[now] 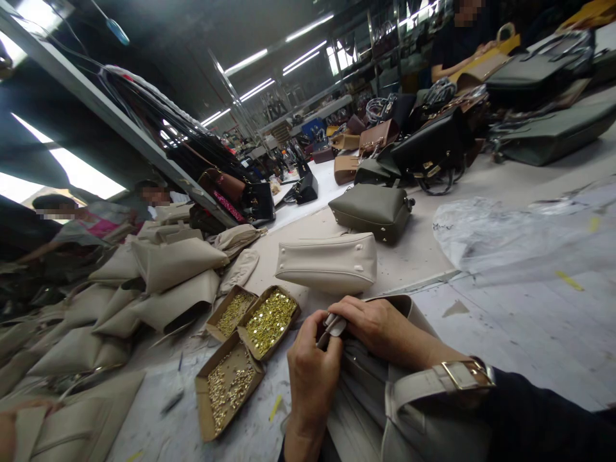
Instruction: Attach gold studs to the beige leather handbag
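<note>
Prob. the tab-handling step: L hand (315, 366) & R hand (380, 324) both pinch a small pale tab (338, 327) atop the beige bag (355, 416), R of cardboard trays (204, 404) on desk (510, 346); next move prob. needs steady grip.

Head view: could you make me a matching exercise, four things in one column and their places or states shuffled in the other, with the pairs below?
Things
1. Grey-beige leather-like bag with gold-buckled strap
2. Shallow brown cardboard trays
3. Smooth olive-green leather-like bag
4. Thin translucent plastic sheeting

Places and states
A. Crumpled, toward the picture's right
B. Held by left hand and right hand
C. Just behind a cream leather-like bag
D. Containing small gold-coloured pieces

Pairs: 1-B, 2-D, 3-C, 4-A.
</note>
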The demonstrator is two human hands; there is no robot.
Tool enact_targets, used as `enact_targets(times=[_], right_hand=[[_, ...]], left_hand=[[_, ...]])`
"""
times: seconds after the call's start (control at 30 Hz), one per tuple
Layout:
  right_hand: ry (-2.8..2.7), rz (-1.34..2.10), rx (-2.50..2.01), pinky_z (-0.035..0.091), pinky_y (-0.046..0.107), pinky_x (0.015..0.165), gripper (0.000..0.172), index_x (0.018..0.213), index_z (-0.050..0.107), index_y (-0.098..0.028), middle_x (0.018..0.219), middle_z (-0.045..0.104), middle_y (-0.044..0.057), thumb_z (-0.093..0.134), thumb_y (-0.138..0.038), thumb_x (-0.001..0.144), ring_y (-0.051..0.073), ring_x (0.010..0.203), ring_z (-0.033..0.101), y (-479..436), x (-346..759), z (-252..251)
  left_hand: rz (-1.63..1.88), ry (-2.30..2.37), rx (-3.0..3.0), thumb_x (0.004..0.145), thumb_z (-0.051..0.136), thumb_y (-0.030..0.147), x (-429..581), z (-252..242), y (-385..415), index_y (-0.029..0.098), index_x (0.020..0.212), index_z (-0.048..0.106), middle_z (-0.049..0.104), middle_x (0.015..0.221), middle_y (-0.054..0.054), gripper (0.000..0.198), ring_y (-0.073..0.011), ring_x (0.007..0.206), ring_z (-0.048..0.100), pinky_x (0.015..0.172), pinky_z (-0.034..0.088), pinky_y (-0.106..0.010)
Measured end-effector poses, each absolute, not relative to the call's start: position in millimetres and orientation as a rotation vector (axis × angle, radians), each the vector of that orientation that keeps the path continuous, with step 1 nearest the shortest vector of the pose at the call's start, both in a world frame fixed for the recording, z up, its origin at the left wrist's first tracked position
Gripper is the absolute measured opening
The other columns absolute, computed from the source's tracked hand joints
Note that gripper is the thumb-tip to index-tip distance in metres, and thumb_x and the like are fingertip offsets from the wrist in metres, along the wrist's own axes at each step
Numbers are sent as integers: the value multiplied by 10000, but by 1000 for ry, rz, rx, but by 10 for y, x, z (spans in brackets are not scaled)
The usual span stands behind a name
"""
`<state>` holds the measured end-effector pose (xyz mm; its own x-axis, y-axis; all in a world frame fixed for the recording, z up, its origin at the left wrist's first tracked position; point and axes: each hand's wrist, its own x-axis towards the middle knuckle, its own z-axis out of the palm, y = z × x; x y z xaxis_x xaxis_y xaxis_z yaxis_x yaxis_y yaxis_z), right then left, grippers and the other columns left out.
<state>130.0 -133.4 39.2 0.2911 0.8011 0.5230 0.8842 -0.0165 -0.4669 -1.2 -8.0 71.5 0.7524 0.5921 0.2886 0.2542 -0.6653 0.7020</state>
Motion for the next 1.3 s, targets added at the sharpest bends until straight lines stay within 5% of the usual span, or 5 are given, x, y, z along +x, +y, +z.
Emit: enact_targets(times=[0.1, 0.23, 0.6, 0.87, 1.3], right_hand=[[-1355, -285, -1754, 540, 296, 812, 268, 1302, 570, -178, 1283, 650, 114, 417, -145, 1084, 207, 1021, 684, -1349, 1187, 360], [-1196, -275, -1914, 507, 342, 761, 201, 965, 667, -184, 958, 699, 78, 518, -249, 1083, 234, 848, 663, -1377, 1009, 331], [-901, 392, -1870, 486, 301, 815, 144, 1051, 749, -236, 1064, 782, 14, 638, -161, 998, 246, 1031, 730, -1216, 940, 385], [-802, 233, -1944, 470, 301, 796, 112, 911, 743, -195, 937, 772, 42, 655, -198, 980, 236, 912, 725, -1266, 979, 364], [-483, 911, -939, 508, 273, 777, 301, 854, 773, -133, 825, 739, 15, 779, -424, 775, 208, 815, 654, -895, 1072, 96]], left_hand=[[583, 706, 2196, 807, 671, 212, 13, 736, -39, 224, 1143, 713, 764, 1086, -42, 339, -239, 1010, 721, 923, 526, -307], [522, 709, 2146, 815, 649, 203, 29, 751, 4, 218, 1098, 697, 759, 1027, -24, 287, -212, 963, 716, 877, 524, -276], [526, 733, 2089, 816, 638, 202, -23, 658, 89, 232, 1200, 700, 752, 1162, -39, 390, -221, 1078, 709, 933, 528, -278], [498, 735, 2135, 822, 629, 291, -52, 677, 71, 211, 1160, 688, 751, 1102, -44, 352, -217, 1024, 709, 864, 524, -268], [625, 858, 2282, 754, 609, 438, 6, 650, 71, 221, 1141, 728, 766, 1078, -70, 459, -308, 1028, 715, 963, 520, -433]])
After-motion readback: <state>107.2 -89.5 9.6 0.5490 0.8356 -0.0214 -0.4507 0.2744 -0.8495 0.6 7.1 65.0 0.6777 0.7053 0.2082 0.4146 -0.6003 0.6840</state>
